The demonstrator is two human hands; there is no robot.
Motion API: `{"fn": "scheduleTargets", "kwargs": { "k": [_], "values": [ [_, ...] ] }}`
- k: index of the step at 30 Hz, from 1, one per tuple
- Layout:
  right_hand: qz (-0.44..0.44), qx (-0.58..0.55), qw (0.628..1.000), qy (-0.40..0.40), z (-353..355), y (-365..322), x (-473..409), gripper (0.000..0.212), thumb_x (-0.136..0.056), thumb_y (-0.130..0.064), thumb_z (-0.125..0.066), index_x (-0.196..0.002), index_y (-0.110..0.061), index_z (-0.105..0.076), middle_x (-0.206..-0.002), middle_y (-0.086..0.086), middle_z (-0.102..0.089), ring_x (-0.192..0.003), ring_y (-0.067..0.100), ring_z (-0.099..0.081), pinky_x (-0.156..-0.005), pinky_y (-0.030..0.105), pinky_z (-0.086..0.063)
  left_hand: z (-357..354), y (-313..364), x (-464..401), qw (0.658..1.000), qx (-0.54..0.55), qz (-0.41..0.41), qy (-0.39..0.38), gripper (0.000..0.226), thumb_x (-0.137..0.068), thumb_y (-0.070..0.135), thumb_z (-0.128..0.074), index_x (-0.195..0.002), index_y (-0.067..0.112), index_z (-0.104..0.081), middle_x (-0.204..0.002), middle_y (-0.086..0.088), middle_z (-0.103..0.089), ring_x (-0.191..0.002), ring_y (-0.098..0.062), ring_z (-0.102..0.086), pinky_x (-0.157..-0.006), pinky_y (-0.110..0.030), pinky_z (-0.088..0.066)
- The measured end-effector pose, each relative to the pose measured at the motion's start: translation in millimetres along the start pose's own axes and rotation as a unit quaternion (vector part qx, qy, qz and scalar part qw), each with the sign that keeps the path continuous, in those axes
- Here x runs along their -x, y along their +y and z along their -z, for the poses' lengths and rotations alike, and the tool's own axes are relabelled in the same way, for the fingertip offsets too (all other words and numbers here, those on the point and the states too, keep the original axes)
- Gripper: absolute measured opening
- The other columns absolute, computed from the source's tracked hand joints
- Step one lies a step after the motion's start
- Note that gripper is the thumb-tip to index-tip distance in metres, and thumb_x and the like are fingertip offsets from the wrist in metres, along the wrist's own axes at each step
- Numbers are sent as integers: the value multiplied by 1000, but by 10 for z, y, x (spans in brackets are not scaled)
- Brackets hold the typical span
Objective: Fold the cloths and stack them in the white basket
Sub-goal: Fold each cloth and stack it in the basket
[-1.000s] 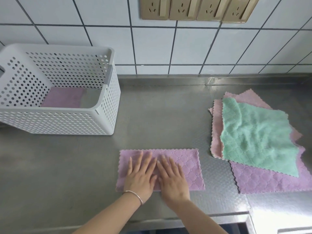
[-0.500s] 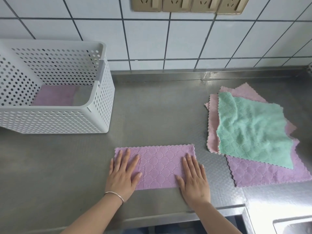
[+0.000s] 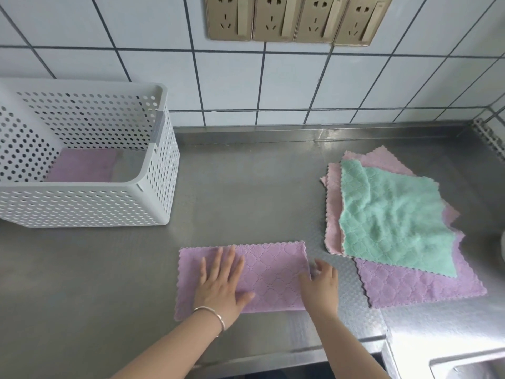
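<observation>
Left hand (image 3: 218,285) lies flat, fingers straight, pressing the folded purple cloth (image 3: 269,274) onto the steel counter (image 3: 246,192). Right hand (image 3: 321,287) pinches its right edge.

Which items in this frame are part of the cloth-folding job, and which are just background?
Part of the job:
- half-folded purple cloth, left hand flat on it, right hand gripping its right edge
- white basket with a purple cloth inside
- unfolded pile: green cloth, pink cloth, purple cloth

Background:
- wall sockets
- sink
- bracelet
</observation>
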State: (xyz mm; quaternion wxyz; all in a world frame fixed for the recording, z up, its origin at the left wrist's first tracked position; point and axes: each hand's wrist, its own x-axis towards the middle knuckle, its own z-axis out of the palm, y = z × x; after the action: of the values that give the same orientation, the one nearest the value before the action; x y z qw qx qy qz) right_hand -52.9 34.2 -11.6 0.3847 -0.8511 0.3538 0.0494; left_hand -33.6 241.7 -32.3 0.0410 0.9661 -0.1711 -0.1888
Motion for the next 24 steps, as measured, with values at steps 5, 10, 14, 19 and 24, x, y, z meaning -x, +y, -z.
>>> {"fn": "scheduleTargets", "kwargs": {
  "k": [5, 10, 14, 19, 24],
  "values": [
    [-59, 23, 996, -60, 77, -69, -82, 34, -83, -19, -54, -117, -13, -50, -114, 4, -51, -98, 19, -50, -79, 32, -40, 175, 162, -156, 996, -46, -50, -60, 100, -78, 75, -34, -147, 22, 15, -145, 6, 35, -138, -22, 31, -109, -50, 19],
    [-72, 71, 988, -119, 152, -151, -114, 12, -86, -21, -50, -97, -17, -50, -94, 1, -57, -87, 20, -52, -71, 28, -40, 270, 145, -172, 995, -34, -47, -81, 108, -74, 73, -48, -147, 23, 15, -153, 4, 26, -141, -22, 23, -112, -51, 10],
    [-81, 67, 986, -127, 206, -187, -86, 9, -86, -20, -53, -93, -16, -55, -81, -4, -55, -81, 18, -53, -68, 27, -43, 232, 104, -199, 992, -50, -64, -98, 111, -66, 83, -31, -146, 24, 18, -152, 3, 29, -137, -20, 32, -112, -51, 12],
    [-32, 55, 990, -124, 275, -245, 34, 20, -86, -14, -55, -105, -15, -55, -79, -8, -52, -78, 15, -51, -57, 25, -36, 152, 19, -223, 990, -54, -77, -102, 115, -48, 85, -5, -136, 20, 32, -149, 2, 36, -127, -17, 43, -105, -48, 23],
    [56, 65, 990, -114, 275, -382, 158, 35, -84, -11, -53, -118, -18, -53, -70, -10, -50, -64, 5, -47, -52, 14, -33, 259, 110, -214, 991, -19, -64, -118, 122, -48, 94, -7, -146, 25, 19, -149, 3, 35, -137, -22, 32, -111, -52, 18]
  ]
}}
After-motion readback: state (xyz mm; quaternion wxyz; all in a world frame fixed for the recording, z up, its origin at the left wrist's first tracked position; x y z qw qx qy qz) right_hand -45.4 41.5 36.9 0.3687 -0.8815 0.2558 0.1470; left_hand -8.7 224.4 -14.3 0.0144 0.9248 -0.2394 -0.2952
